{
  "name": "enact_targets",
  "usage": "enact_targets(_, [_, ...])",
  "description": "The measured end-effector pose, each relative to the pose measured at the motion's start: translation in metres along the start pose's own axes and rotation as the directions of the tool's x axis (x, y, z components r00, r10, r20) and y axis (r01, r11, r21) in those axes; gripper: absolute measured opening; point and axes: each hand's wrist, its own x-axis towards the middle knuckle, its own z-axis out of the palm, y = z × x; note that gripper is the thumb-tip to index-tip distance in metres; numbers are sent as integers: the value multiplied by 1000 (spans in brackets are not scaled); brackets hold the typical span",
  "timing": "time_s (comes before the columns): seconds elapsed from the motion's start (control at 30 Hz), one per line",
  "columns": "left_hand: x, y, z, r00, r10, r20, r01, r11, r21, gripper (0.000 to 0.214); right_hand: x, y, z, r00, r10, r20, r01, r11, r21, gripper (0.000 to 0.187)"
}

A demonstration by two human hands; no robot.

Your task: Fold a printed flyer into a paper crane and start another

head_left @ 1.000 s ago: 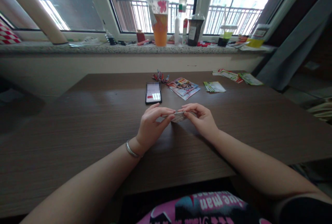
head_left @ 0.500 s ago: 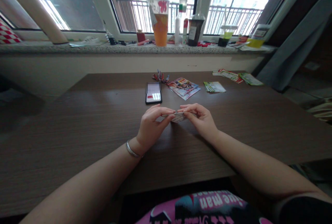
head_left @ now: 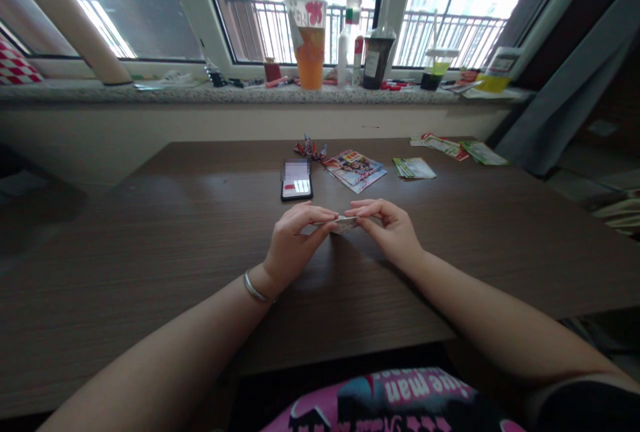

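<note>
Between my two hands is a small piece of folded paper, pale with faint print on the side facing me. My left hand pinches its left end between thumb and fingers; a silver bangle circles that wrist. At the right end, the thumb and fingers of my right hand are closed on the same paper. The fingers cover much of it, so its full shape is hidden. Just beyond my left hand lies a phone with its screen lit. Printed leaflets rest beyond the paper.
A spiky folded-paper piece sits behind the phone on the brown table. Green-edged papers and more leaflets lie to the right. Along the windowsill stand an orange drink cup, a bottle and a dark cup.
The paper's near face has tilted slightly, and the right fingers have shifted a little to the right. Both hands keep hold of it.
</note>
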Motion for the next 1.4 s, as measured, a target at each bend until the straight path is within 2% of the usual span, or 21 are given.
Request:
enact_targets(0.13, [0, 1, 0, 1000, -5, 11, 5, 1000, -13, 9, 1, 2, 2, 995, 99, 21, -100, 989, 105, 22])
enact_targets(0.23, [-1, 2, 0, 1000, -9, 22, 9, 1000, -18, 10, 1, 4, 2, 993, 111, 37, -115, 985, 130, 24])
enact_targets(0.3, [-1, 2, 0, 1000, -15, 14, 15, 1000, -11, 11, 0, 4, 1, 997, 70, 45, -74, 992, 97, 21])
enact_targets(0.4, [0, 3, 0, 1000, -9, -6, 9, 1000, 18, 9, -1, 1, -1, 996, -34, 83, 38, 998, -44, 14])
enact_targets(0.5, [1, 3, -1, 999, 28, 18, -29, 999, 41, 7, -1, -2, -2, 985, -132, 108, 151, 969, -195, 12])
enact_targets(0.57, [1, 3, -1, 998, 50, 33, -51, 998, 44, 7, 1, -3, -3, 980, -175, 98, 193, 952, -237, 8])
enact_targets(0.73, [3, 5, -1, 997, 68, 25, -69, 996, 64, 12, 3, -3, -2, 972, -222, 76, 235, 936, -263, 7])
enact_targets(0.93, [5, 5, -3, 971, 231, 62, -235, 970, 59, 9, 4, -4, -3, 953, -287, 94, 302, 911, -281, 10])
enact_targets(1.13, [5, 1, -7, 937, 337, 89, -348, 922, 170, 10, -1, -3, -4, 970, -242, 35, 239, 904, -354, 11])
enact_targets(1.23, [5, 0, -9, 933, 343, 108, -358, 913, 196, 8, -1, -3, -4, 962, -268, 51, 267, 889, -373, 10])
enact_targets(1.4, [6, -2, -8, 924, 349, 160, -379, 894, 241, 8, 3, -4, -6, 924, -361, 123, 379, 833, -403, 4])
